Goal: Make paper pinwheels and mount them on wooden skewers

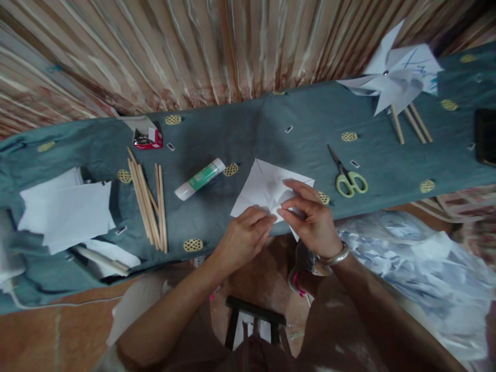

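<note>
A white paper square [267,178], with slits running in from its corners, lies at the near edge of the cloth-covered table. My left hand [248,232] has its fingers closed on the paper's near left part. From the other side, my right hand [312,217], with a bangle at the wrist, pinches a near flap of the same paper between thumb and fingers. Part of the sheet is hidden under both hands. A glue stick [200,179] with a green label lies left of the paper. Green-handled scissors [346,175] rest to the right, blades pointing away.
Wooden sticks [149,206], stacked white paper sheets [73,209] and a small open red box [148,138] are on the left. Paper pinwheels [399,72] on sticks lie far right. A plastic bag of paper scraps [418,274] stands below the table. A curtain [194,46] hangs behind.
</note>
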{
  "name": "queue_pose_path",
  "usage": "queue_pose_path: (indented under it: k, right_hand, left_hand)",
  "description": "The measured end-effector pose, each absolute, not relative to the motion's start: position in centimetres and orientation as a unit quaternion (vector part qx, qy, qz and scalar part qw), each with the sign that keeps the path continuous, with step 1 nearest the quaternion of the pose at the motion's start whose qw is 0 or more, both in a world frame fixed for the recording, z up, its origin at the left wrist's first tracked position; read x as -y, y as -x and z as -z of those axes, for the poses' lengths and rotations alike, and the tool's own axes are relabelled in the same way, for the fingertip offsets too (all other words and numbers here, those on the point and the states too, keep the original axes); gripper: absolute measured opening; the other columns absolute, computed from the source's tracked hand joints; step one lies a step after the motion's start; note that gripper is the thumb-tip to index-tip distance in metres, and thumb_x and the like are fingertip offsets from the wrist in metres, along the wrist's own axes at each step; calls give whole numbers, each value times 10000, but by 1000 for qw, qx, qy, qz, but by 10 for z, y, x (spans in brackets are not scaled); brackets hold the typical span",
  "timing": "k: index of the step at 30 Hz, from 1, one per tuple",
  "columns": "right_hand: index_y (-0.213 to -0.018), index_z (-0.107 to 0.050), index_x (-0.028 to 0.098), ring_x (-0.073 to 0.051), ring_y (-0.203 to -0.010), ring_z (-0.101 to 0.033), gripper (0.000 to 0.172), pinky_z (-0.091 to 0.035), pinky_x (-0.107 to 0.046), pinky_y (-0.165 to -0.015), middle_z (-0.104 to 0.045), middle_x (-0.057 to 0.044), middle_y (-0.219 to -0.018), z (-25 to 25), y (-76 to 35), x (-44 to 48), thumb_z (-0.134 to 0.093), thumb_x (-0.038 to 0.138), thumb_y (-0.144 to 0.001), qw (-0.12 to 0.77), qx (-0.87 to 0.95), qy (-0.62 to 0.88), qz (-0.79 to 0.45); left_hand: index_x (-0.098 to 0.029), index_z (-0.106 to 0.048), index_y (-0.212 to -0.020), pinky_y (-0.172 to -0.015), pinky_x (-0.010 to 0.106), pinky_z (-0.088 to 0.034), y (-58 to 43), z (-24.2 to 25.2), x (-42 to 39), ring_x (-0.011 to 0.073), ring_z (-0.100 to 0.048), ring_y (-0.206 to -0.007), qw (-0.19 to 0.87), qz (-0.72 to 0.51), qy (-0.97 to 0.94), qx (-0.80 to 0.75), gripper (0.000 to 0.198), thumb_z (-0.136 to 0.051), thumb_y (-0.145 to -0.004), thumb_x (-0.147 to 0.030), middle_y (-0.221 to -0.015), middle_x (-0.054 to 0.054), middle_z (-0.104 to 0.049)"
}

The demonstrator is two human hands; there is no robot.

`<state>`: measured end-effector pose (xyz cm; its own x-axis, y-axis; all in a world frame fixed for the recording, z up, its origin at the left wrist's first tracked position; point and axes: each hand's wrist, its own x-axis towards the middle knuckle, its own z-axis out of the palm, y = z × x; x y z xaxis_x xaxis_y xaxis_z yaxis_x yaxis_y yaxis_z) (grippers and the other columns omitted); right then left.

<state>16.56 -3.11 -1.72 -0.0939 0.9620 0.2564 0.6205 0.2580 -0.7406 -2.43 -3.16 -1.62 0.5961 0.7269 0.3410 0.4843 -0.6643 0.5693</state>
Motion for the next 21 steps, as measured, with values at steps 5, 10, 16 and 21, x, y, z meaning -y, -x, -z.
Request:
queue_pose_path:
  k: [5, 10, 16, 21]
  right_hand:
    - [-776, -650, 215, -272, -1250, -504, 41, -404, -507, -1056, -607, -85, -1279, 19, -160, 32, -626, 215, -809, 370, 708, 567, -200]
    - [-766, -637, 215, -271, -1235, -518, 40, -414, -509, -1045, -615, -89, -1262, 21, -158, 31, -633, 217, -805, 362, 708, 579, -179]
    - [-754, -633, 211, -268, -1232, -518, 53, -422, -501, -1038, -619, -93, -1251, 21, -157, 30, -637, 219, -805, 358, 708, 586, -165]
    - [-748, -632, 215, -267, -1223, -523, 61, -420, -503, -1038, -621, -86, -1245, 22, -156, 30, -642, 237, -804, 362, 699, 591, -175]
  left_hand:
    - [-126, -627, -1056, -756, 316, -574, 24, 17, 32, 168, -605, -874, 203, -276, -868, -358, 191, -509, -907, -143, -896, 62, -650]
    - [-128, -624, -1060, -757, 315, -573, 25, 16, 32, 165, -606, -873, 195, -269, -869, -366, 194, -494, -920, -164, -896, 62, -643]
    - [-137, -624, -1065, -765, 322, -573, 25, 15, 32, 169, -612, -879, 197, -258, -868, -376, 197, -495, -919, -168, -912, 62, -644]
    - [-146, -628, -1065, -784, 326, -574, 25, 15, 31, 167, -618, -895, 201, -257, -865, -380, 200, -489, -923, -171, -927, 61, -648]
